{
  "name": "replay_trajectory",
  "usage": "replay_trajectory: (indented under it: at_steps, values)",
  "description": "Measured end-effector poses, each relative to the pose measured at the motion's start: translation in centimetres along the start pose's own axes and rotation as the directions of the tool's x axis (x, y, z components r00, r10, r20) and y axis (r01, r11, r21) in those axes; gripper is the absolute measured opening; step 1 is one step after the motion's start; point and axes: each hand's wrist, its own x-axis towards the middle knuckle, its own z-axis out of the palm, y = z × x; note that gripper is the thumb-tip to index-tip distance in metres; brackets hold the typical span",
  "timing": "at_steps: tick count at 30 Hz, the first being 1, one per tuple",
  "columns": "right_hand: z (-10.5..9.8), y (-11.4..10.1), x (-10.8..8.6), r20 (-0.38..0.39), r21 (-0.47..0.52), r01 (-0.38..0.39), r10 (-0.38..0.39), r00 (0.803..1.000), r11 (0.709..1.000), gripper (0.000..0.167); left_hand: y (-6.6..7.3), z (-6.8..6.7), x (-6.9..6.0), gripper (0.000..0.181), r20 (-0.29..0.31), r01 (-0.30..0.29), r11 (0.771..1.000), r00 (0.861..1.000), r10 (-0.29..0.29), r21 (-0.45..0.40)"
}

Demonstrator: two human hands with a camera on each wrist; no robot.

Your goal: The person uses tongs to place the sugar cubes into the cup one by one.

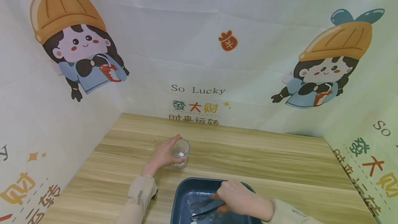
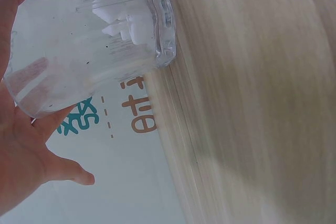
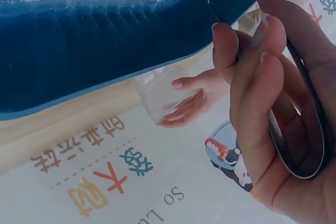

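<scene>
My left hand grips a clear drinking glass standing on the table, thumb on the near side and a finger by the rim. Several white chunks lie at the bottom of the glass in the left wrist view. Over a dark blue tray, my right hand holds a pair of dark tongs. Their two arms are spread, and the tips point down into the tray. A small white piece is close to the lower tip; whether the tips touch it, I cannot tell.
The wood-grain table runs back to a printed white cloth backdrop, which also rises on the left and right sides. The glass stands behind the tray's far left corner. The frame's lower edge cuts off the tray's near part.
</scene>
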Motion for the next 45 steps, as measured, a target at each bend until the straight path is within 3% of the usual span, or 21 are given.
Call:
replay_trajectory:
  at_steps: [9,15,24,31,37,45]
  values:
    - [0.6,-0.2,-0.3,0.01,0.067,-0.008,0.007,1.0,0.998,0.024,0.1,0.0,-0.1,0.084,0.009,0.0,1.0,1.0,0.0,0.006]
    - [0.7,-0.1,-0.4,-0.009,0.057,0.013,-0.012,1.0,0.998,0.023,0.0,0.1,0.0,0.084,0.01,0.0,1.0,1.0,0.0,0.007]
    - [0.7,0.2,-0.8,-0.019,0.103,-0.032,0.034,0.999,0.994,0.019,0.0,0.1,-0.1,0.084,0.002,-0.002,1.0,1.0,0.002,-0.003]
    - [0.5,0.5,-1.4,-0.063,0.111,-0.039,0.046,0.997,0.993,0.022,-0.1,0.1,0.0,0.084,-0.001,-0.003,1.0,1.0,0.003,0.0]
    - [0.3,0.7,-1.8,-0.078,0.183,-0.037,0.052,0.996,0.982,0.023,-0.1,0.1,-0.1,0.083,-0.003,-0.012,1.0,1.0,0.012,-0.002]
    - [-0.3,1.0,-2.4,-0.119,0.173,-0.012,0.033,0.992,0.985,0.026,0.0,0.0,-0.1,0.084,0.0,-0.01,1.0,1.0,0.01,-0.01]
